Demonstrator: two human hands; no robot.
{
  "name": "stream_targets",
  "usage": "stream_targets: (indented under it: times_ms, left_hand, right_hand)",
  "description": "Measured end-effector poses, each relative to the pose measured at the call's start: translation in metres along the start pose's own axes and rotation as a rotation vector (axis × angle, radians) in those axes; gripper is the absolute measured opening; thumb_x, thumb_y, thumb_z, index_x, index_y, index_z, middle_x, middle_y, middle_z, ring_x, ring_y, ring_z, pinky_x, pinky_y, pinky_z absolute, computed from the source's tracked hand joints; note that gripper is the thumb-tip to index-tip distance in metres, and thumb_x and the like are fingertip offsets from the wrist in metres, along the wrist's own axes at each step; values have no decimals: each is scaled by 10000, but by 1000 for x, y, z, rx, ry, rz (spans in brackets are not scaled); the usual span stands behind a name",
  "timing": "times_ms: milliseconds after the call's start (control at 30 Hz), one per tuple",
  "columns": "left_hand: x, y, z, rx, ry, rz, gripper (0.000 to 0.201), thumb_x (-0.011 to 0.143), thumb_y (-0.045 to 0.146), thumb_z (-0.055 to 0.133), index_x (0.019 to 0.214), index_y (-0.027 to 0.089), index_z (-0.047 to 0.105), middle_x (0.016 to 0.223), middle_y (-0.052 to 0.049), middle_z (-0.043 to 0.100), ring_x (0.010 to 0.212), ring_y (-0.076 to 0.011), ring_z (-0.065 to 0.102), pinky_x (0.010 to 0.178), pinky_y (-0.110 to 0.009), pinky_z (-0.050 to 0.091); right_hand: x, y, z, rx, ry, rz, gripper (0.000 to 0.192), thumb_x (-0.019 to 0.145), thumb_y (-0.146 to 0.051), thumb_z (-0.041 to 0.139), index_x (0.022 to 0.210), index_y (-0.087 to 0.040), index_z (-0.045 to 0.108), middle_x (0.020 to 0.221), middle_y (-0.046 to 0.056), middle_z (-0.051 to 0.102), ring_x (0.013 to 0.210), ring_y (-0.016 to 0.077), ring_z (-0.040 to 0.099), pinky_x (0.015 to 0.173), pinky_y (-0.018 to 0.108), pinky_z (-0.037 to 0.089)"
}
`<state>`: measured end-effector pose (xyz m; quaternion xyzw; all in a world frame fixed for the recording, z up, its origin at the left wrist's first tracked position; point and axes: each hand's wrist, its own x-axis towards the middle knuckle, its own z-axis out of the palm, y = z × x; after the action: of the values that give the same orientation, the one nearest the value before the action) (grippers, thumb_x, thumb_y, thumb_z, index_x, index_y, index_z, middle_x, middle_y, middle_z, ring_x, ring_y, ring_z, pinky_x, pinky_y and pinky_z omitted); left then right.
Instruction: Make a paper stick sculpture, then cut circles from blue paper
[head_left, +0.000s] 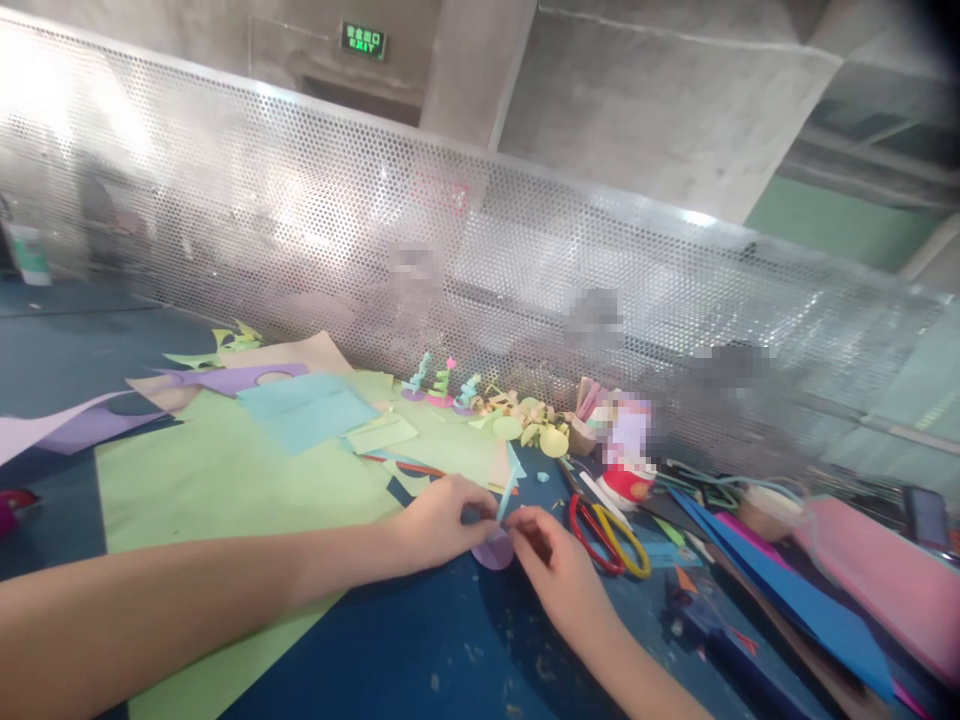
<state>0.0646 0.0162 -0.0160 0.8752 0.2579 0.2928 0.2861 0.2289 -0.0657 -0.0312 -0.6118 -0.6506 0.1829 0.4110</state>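
1. Lilac paper disc point(491, 550), lying on the blue table point(420, 650) near centre, between both hands; judged very light, limp, easily creased.
2. Pale blue paper strip point(508, 492), standing up from the disc (thin, floppy); best pinched low, near its base.
3. Left hand point(439, 520): fingers curled down, pinching at the disc's left edge.
4. Right hand point(551, 560): fingertips closed on the strip's foot.
5. Scissors point(607, 535), red and yellow handles, just right of the hands.
6. Green paper sheet point(225, 480), left.

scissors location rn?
The scissors lie flat on the blue table, center-right in the head view, just right of the right hand and below the red cup.
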Motion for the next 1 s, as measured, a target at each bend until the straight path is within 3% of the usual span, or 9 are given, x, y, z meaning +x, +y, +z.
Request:
stream_targets:
  times_ms: [700,1000]
  left_hand:
    - [-1,0,-1,-26,-18,-10,172,782,317,541,807,201,665,792,2,676,786,-161,598,683,-214,423]
    - [0,2,-5,-145,101,-118,451,917,435,242,827,192,610,823,-5,655,807,-161,584,773,-249,416]
  right_hand:
    - [0,-1,-1,4,-9,0,157,846,-322,467,882,-196,554,838,50,632,773,194,605,725,306,476]
    - [1,4,1,67,76,60,253,881,-420,387,828,-208,515,666,-1,539,611,156,543,551,254,437]
